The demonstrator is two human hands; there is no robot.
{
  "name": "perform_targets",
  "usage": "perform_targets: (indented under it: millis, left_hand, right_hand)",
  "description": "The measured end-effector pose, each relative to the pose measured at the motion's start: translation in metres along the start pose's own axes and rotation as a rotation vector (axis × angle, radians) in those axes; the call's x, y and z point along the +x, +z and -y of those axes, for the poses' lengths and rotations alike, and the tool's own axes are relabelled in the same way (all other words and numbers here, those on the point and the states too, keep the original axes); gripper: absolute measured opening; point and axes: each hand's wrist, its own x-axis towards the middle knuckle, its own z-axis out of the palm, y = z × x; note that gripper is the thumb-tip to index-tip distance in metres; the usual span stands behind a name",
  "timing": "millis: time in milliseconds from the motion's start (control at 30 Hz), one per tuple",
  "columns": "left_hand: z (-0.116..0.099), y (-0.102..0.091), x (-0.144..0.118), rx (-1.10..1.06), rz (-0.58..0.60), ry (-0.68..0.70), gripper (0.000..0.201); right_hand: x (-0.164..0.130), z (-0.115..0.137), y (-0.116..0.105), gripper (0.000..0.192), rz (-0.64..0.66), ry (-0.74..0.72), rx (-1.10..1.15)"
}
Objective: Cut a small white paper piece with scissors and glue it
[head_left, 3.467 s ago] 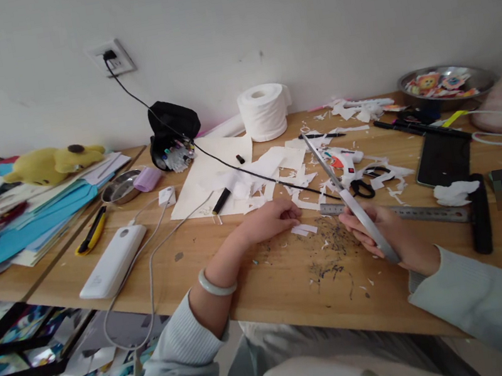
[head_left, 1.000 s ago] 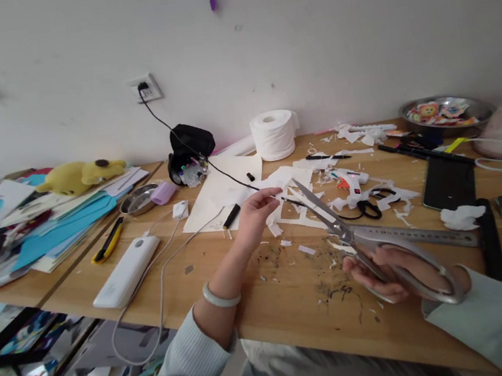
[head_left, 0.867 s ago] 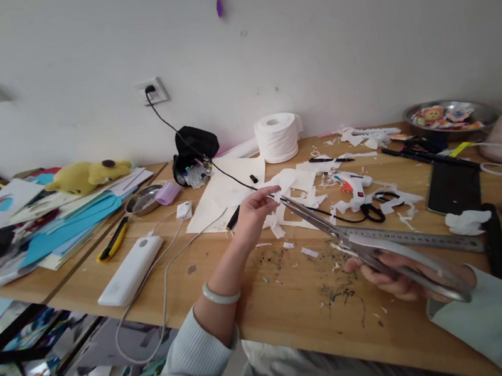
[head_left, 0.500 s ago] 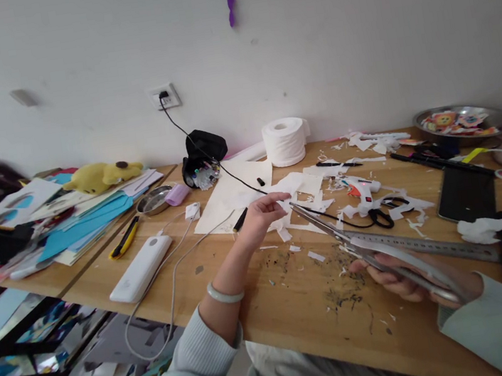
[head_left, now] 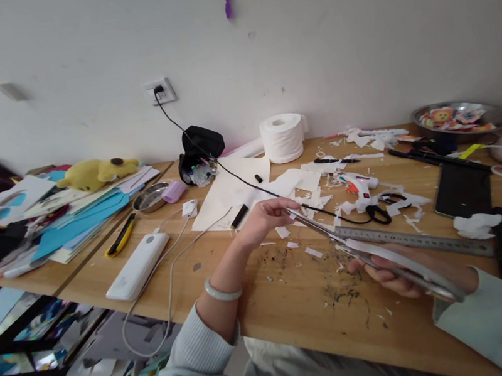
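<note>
The right hand [head_left: 407,274] is closed around the looped handles of large steel scissors [head_left: 366,250]. Their long axis runs from lower right up to the left, above the wooden surface [head_left: 267,287], with the thin blades nearly together. The left hand [head_left: 263,218] pinches the blade tips. A flat metal ruler [head_left: 412,240] lies just behind.

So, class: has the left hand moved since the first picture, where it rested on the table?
Yes. The left hand has lifted off the table and shifted toward the toilet roll, meeting the tip of the scissors.
</note>
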Motion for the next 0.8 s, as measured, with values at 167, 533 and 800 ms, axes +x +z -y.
perform_targets:
  millis: [167,533,800]
  left_hand:
    - [-0.002,-0.002,-0.001,0.001,0.046,0.0,0.028]
    - [-0.002,0.001,-0.001,-0.042,0.051,0.0,0.024]
    - [0.001,0.003,0.001,-0.09,0.033,-0.018,0.029]
  right_hand:
    - [0.007,-0.01,-0.013,0.018,0.063,-0.06,0.018]
    - [0.014,-0.023,-0.024,0.035,0.136,-0.193,-0.006]
    - [0.019,-0.027,-0.035,0.037,0.216,-0.197,0.009]
